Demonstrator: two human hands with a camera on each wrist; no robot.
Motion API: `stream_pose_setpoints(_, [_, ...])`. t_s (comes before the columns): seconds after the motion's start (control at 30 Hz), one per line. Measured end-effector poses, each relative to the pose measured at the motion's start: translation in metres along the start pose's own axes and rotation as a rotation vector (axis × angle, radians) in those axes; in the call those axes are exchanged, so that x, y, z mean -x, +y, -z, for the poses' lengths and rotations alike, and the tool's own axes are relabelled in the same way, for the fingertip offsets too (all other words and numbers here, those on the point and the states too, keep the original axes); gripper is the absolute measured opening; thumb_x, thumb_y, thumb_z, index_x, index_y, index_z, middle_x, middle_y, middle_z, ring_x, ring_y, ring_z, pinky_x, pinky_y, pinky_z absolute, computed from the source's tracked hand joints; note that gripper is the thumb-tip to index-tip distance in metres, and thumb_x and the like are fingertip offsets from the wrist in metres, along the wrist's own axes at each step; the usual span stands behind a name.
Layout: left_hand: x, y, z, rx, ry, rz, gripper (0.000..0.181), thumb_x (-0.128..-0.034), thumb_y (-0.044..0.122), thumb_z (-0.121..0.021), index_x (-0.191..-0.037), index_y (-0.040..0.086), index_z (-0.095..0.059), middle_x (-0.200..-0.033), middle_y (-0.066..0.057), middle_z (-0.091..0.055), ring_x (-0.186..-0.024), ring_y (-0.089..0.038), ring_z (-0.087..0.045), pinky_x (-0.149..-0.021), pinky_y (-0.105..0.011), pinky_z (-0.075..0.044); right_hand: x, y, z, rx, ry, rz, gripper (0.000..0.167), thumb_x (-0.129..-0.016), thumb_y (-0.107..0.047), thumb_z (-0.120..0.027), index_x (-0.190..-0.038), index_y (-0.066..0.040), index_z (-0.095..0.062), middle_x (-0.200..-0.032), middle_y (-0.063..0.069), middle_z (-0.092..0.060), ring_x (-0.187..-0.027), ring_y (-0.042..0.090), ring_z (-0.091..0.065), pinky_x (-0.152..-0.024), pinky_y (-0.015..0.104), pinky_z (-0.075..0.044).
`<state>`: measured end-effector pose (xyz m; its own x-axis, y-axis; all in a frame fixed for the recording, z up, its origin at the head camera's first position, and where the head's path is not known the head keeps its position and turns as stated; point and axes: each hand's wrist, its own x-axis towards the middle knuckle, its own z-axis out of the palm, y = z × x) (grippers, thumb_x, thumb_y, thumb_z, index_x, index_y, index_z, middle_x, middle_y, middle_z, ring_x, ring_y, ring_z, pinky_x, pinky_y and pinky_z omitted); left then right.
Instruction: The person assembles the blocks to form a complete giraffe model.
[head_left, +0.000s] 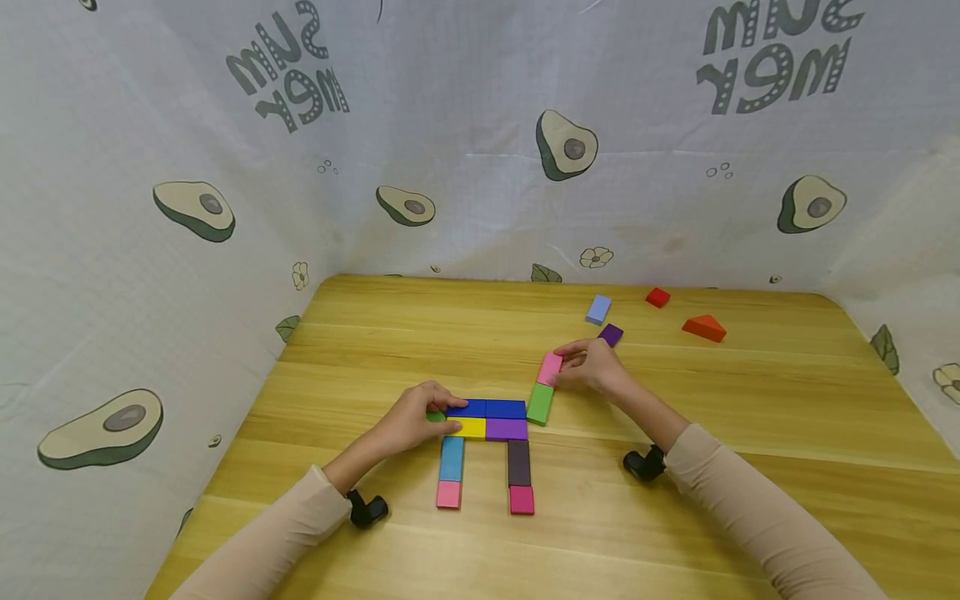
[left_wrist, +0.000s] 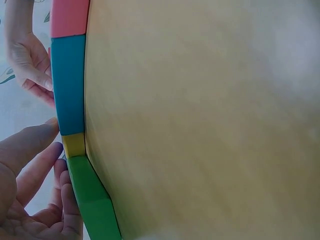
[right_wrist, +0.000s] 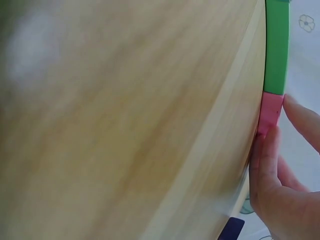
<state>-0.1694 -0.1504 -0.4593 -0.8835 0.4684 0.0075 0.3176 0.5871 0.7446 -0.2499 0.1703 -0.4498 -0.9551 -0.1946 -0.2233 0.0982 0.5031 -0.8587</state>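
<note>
Right hand (head_left: 596,367): pinching pink block (head_left: 550,367) | left hand (head_left: 411,417): relaxed, touching yellow block (head_left: 472,428) | I judge: aligning with adjacent green block (head_left: 540,405); next needs release

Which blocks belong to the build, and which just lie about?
Build: two blue blocks, yellow block, purple block, turquoise block, charcoal block, magenta block, two pink blocks, two green blocks.

Apparently loose: periwinkle block, indigo block, red block, orange-red triangle.

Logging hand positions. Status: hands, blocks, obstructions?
Left hand touching left blue block and yellow block. Right hand gripping pink block, end against green block. Dark purple block beside right hand; nothing visibly blocking.
</note>
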Motion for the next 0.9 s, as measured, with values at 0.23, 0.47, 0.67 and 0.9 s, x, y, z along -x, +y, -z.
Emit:
stream_pose_setpoints(0.23, [0.0002,-0.0011,0.0005,0.009,0.002,-0.005,0.029,-0.0883,0.013,-0.078,-0.117,0.008,-0.075,-0.104,-0.001,-0.065,-0.09,-0.016,-0.055,-0.084,-0.034,-0.051,0.0002,0.0001,-0.0013,-0.003,-0.001,0.02,0.049,-0.076,0.002,-0.085,-0.12,0.011,-0.065,-0.093,0.018,-0.069,-0.074,0.013,-0.061,-0.061,0.018,-0.049])
stream_pose_setpoints(0.47, [0.0,-0.0013,0.0004,0.011,0.002,0.0,0.029,-0.0884,0.013,-0.078,-0.117,0.009,-0.075,-0.104,-0.001,-0.065,-0.091,-0.015,-0.055,-0.085,-0.034,-0.051,0.0009,-0.0014,-0.0021,-0.01,-0.012,0.029,0.051,-0.076,0.002,-0.085,-0.121,0.013,-0.064,-0.094,0.021,-0.069,-0.074,0.013,-0.061,-0.062,0.018,-0.05])
stream_pose_setpoints(0.67, [-0.0005,-0.0002,0.0009,0.009,0.001,-0.002,0.029,-0.0885,0.013,-0.078,-0.117,0.008,-0.075,-0.105,-0.001,-0.065,-0.091,-0.015,-0.055,-0.084,-0.034,-0.051,0.0007,-0.0019,-0.0019,-0.002,-0.014,0.033,0.05,-0.076,0.002,-0.085,-0.121,0.013,-0.064,-0.095,0.021,-0.069,-0.075,0.013,-0.061,-0.062,0.018,-0.05])
stream_pose_setpoints(0.9, [-0.0003,0.0003,0.0012,0.005,-0.005,-0.001,0.028,-0.0884,0.013,-0.078,-0.116,0.009,-0.076,-0.105,-0.001,-0.065,-0.091,-0.015,-0.054,-0.084,-0.033,-0.051,0.0018,-0.0023,-0.0024,-0.004,-0.02,0.029,0.05,-0.076,0.002,-0.085,-0.121,0.012,-0.064,-0.096,0.02,-0.068,-0.078,0.016,-0.06,-0.063,0.018,-0.05])
